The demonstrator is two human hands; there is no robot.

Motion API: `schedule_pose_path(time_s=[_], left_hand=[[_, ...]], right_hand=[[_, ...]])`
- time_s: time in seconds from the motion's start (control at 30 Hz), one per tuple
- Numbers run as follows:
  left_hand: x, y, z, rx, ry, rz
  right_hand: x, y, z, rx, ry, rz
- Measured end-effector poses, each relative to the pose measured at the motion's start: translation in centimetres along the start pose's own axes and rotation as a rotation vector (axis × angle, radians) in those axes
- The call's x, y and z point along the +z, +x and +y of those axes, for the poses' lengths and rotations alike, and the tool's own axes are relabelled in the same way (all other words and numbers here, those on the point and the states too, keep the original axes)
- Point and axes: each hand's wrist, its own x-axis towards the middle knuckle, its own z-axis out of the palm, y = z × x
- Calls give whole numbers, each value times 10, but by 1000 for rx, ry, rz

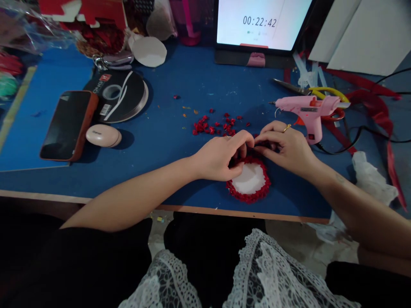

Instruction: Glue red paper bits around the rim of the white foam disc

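A round white disc [248,179] edged with a thick red ruffled border [252,197] lies near the table's front edge. My left hand [224,155] is over its upper left part, fingers curled and thumb at the rim. Just beyond the disc, my right hand [284,147], with a gold ring, pinches at the same spot as the left fingertips. Whatever sits between the fingertips is hidden. Small red ribbon pieces [202,125] are scattered beyond my left hand. A pink glue gun [313,112] lies beyond my right hand.
Scissors with yellow handles [327,93] and red ribbon [375,107] lie at the right, with a black cable [356,139]. A tablet [263,25] showing a timer stands at the back. At the left are a phone [66,126], a ribbon spool [120,96] and a pale oval case [103,135].
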Motion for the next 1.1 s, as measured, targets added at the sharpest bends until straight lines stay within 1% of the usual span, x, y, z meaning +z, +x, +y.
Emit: schedule_pose_path(time_s=[0.03, 0.1, 0.17, 0.2, 0.27, 0.37, 0.47, 0.7, 0.8, 0.87, 1.0, 1.1], left_hand=[[0, 0, 0, 6, -7, 21], [0, 0, 0, -8, -10, 113], [-2, 2, -1, -53, 9, 209], [-2, 3, -3, -73, 24, 229], [-4, 5, -6, -73, 61, 198], [-4, 6, -12, 0, 121, 92], [-4, 7, -15, 33, 140, 55], [-4, 8, -16, 27, 178, 18], [-3, 8, -15, 9, 198, 19], [-3, 8, -14, -5, 204, 40], [-5, 7, -14, -44, 221, 110], [-7, 7, -16, -61, 236, 153]], right_hand=[[0, 0, -1, -1, -9, 2], [-1, 0, -2, -5, -29, 3], [-4, 0, -2, -11, -46, 0], [-6, 0, -1, -22, -52, -13], [-9, -1, 1, -62, -54, -66], [-14, -3, 5, -125, -50, -150], [-17, -4, 8, -137, -38, -159], [-11, -3, 8, -213, 6, -158], [-9, -2, 8, -241, -13, -153], [-8, -1, 9, -232, -75, -139], [-10, 0, 14, -173, -214, -47], [-12, 0, 18, -121, -252, 32]])
